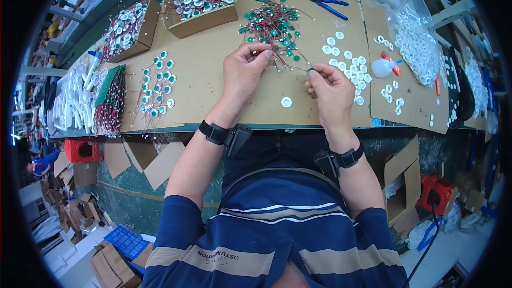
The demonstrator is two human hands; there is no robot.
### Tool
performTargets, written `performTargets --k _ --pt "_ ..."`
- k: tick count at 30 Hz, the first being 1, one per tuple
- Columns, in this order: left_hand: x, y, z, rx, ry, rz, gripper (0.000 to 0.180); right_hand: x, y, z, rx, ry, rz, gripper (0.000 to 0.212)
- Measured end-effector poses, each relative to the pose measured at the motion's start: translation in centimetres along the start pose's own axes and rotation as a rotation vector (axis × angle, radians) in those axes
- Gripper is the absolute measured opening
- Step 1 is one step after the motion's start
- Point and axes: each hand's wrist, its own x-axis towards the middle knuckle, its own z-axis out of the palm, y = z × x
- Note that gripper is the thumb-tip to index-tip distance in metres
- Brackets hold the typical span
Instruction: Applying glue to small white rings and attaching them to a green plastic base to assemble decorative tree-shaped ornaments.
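A tangled heap of small green discs with red wires (274, 24) lies on the cardboard-covered table in front of me. My left hand (244, 69) is at its near edge, thumb and forefinger pinched together on thin wire. To its right, my right hand (333, 89) pinches a small green wired disc (310, 69) between thumb and fingertips. Its thin wire runs back toward the heap and my left hand. A single white ring-shaped cap (286, 102) lies between my hands, near the table's front edge. More white caps (348, 54) are spread beyond my right hand.
Two cardboard boxes (184, 28) of wired white-and-green pieces stand at the far left. Finished-looking wired pieces (157, 86) lie in rows nearer. Blue-handled cutters (332, 8) lie at the back. A clear bag of white rings (413, 42) and a white squeeze bottle (382, 68) are at right.
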Motion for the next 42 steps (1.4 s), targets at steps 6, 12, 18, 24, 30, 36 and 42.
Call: performTargets --k 6,12,18,24,30,36,42 --pt "-0.1 0.0 0.0 -0.008 -0.001 0.006 0.017 -0.5 0.2 0.5 -0.093 0.015 -0.074 0.018" --pt "-0.2 -0.3 0.2 0.068 -0.001 0.045 0.018 -1.1 0.2 0.8 -0.251 0.019 -0.210 0.018" --pt "0.0 -0.3 0.3 0.050 0.012 0.039 0.017 -0.7 1.0 0.7 -0.215 0.023 -0.155 0.018" --pt "0.1 0.3 0.4 0.045 0.013 0.013 0.016 -0.4 1.2 0.4 -0.226 0.031 -0.097 0.018" --pt "0.8 1.2 -0.5 -0.148 0.010 -0.134 0.019 -0.2 1.0 -0.1 -0.318 0.033 -0.098 0.018" --pt "0.7 1.5 -0.8 -0.322 -0.099 -0.285 0.019 -0.4 0.4 0.4 -0.332 0.006 -0.116 0.019" --pt "0.5 1.2 -1.7 -0.484 -0.177 -0.332 0.020 -0.8 -0.4 0.3 -0.462 -0.003 -0.105 0.019"
